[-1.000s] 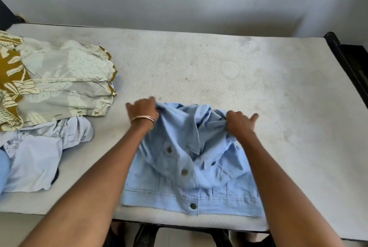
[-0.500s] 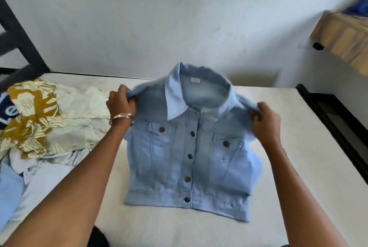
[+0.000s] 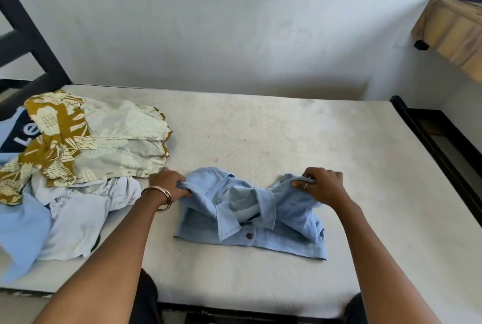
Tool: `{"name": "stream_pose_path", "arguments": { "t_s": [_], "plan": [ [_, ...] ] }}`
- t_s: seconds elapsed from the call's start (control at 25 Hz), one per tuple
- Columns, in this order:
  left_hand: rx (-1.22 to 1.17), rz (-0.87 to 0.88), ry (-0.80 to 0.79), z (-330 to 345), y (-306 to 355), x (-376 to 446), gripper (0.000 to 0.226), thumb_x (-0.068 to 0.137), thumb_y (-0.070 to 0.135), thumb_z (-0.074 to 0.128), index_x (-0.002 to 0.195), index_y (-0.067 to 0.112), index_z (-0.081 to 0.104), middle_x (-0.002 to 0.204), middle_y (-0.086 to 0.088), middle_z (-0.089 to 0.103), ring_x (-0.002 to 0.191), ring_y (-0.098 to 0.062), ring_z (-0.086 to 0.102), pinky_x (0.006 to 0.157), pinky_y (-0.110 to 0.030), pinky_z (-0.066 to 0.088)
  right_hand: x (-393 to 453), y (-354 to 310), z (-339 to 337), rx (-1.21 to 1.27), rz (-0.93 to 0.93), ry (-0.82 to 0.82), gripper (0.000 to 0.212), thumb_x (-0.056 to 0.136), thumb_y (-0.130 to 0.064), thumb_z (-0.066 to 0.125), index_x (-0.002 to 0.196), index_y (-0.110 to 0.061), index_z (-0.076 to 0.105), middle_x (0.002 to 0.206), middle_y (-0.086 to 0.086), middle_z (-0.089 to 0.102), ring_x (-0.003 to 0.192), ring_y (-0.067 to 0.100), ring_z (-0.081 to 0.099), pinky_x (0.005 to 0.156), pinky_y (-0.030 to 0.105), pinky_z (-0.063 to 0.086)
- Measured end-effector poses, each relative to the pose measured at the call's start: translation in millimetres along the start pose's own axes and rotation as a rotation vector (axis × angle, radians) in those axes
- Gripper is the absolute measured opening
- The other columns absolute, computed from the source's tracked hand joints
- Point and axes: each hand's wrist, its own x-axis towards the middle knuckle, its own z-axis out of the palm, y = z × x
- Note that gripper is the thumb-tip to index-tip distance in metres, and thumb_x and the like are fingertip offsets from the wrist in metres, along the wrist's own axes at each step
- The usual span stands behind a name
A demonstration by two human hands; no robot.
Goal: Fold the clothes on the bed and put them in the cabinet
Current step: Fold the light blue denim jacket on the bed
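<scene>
Half a second ago we had the denim jacket [image 3: 250, 216] held up by its shoulders with the collar standing and the whole button front showing; now we have brought its top edge down and forward, so the upper half lies doubled over the lower half near the front edge of the bed [image 3: 300, 135], with only the hem band and one button still showing. Our left hand [image 3: 169, 185] has its grip pinched on the left shoulder seam, fingers curled under the cloth beside the bangle [image 3: 159, 199] on the wrist, and our right hand [image 3: 322, 185] pinches the right shoulder the same way, a ringed finger hooked over the edge. Between the two grips the collar and front panels sag in loose bunches, so we judge the fold begun but not yet flattened. To the left, just beside our left hand, lie the other clothes: a mustard floral garment [image 3: 52, 141] and a pale floral garment [image 3: 125, 146] on top, light blue shirts [image 3: 73, 219] spilling below them, none neatly folded from what we see. As for containers, we cannot pick out the cabinet for certain; a wooden piece [image 3: 451, 28] with something blue on top shows at the upper right, and nothing we can see has been stowed yet.
</scene>
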Motion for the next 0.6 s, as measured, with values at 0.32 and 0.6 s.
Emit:
{"name": "stream_pose_path", "arguments": {
  "t_s": [0.32, 0.6],
  "plan": [
    [-0.024, 0.142, -0.344, 35.1, 54.2, -16.5, 0.040, 0.085, 0.024, 0.053, 0.125, 0.032, 0.052, 0.124, -0.004, 0.059, 0.105, -0.020, 0.057, 0.090, -0.032, 0.045, -1.6, -23.5, 24.8, -0.025, -0.074, -0.356, 0.017, 0.090, -0.027, 0.060, 0.084, -0.012, 0.056, 0.073, -0.002, 0.052, 0.071, 0.019, 0.050, 0.058, 0.020, 0.035],
    [-0.666, 0.380, 0.044, -26.9, 158.9, -18.9, 0.107, 0.061, 0.060, 0.078, 0.148, 0.029, 0.023, 0.125, -0.002, 0.060, 0.111, -0.019, 0.058, 0.090, -0.035, 0.050, 6.1, -85.3, -27.0, 0.454, -0.404, 0.025, 0.026, 0.074, -0.010, 0.079, 0.095, -0.019, 0.066, 0.075, -0.011, 0.064, 0.061, 0.000, 0.055, 0.061, 0.019, 0.040]
  ]
}}
